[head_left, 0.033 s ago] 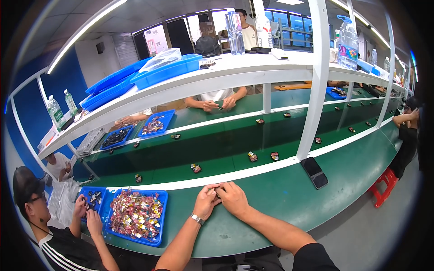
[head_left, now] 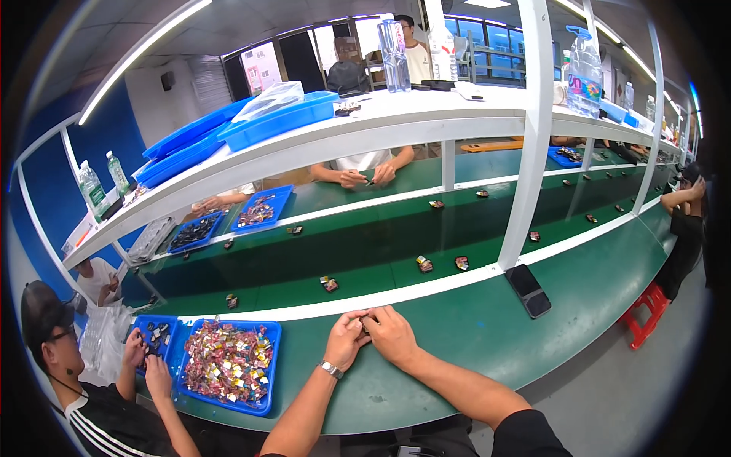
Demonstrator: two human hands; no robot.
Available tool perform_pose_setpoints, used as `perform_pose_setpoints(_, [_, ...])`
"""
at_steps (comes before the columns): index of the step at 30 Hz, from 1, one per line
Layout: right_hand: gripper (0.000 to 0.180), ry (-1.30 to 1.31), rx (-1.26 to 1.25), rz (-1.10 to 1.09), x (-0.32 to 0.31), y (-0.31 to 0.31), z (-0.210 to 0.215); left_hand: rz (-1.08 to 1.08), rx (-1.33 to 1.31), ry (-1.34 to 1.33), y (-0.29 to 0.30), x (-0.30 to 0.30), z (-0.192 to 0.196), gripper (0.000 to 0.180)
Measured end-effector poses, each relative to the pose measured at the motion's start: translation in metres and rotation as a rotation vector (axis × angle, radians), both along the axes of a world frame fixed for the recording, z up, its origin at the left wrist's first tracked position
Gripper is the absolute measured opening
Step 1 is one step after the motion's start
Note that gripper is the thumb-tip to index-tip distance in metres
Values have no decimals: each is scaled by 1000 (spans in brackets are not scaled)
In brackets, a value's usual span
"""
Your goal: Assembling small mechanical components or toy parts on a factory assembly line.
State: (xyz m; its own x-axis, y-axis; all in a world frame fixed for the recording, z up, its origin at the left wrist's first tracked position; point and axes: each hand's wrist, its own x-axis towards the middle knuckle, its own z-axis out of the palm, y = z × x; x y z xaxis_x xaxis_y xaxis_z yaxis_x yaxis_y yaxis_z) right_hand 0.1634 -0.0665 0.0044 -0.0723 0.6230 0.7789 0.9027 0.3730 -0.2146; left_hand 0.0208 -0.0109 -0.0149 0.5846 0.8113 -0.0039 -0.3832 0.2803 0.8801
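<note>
Over the green bench (head_left: 457, 335), my left hand (head_left: 346, 339) and my right hand (head_left: 391, 335) meet at the fingertips. Both are closed around something small and dark, mostly hidden by the fingers, so its kind cannot be made out. A metal-banded watch circles my left wrist. To the left of my hands lies a blue tray (head_left: 272, 373), heaped with small parts (head_left: 228, 362) in pink, white and yellow. A dark folding-type phone (head_left: 528, 291) lies on the bench to the right.
Beyond a white rail runs a green belt (head_left: 381, 278) with several small assemblies (head_left: 329, 283) spaced along it. A white post (head_left: 525, 167) rises near the phone, carrying a shelf (head_left: 426, 107) with bottles and blue trays. At left a co-worker's hands (head_left: 145, 358) work over a smaller tray.
</note>
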Motion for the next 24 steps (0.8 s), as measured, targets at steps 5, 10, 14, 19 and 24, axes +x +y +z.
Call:
perform_pose_setpoints(5, [21, 91, -22, 105, -4, -7, 11, 45, -12, -35, 3, -4, -2, 22])
perform_pose_setpoints(10, [25, 136, -53, 154, -6, 4, 3, 50, -19, -50, 8, -6, -4, 29])
perform_pose_setpoints(14, [28, 215, -70, 64, 25, 49, -6, 109, -38, -84, 4, 1, 12, 39])
perform_pose_setpoints(19, [33, 216, -298, -181, 66, 100, -15, 91, 87, 6, 7, -1, 5, 41])
perform_pose_setpoints(24, [54, 213, -161, -382, 91, 90, -2, 127, 72, 32, 4, -8, 6, 28])
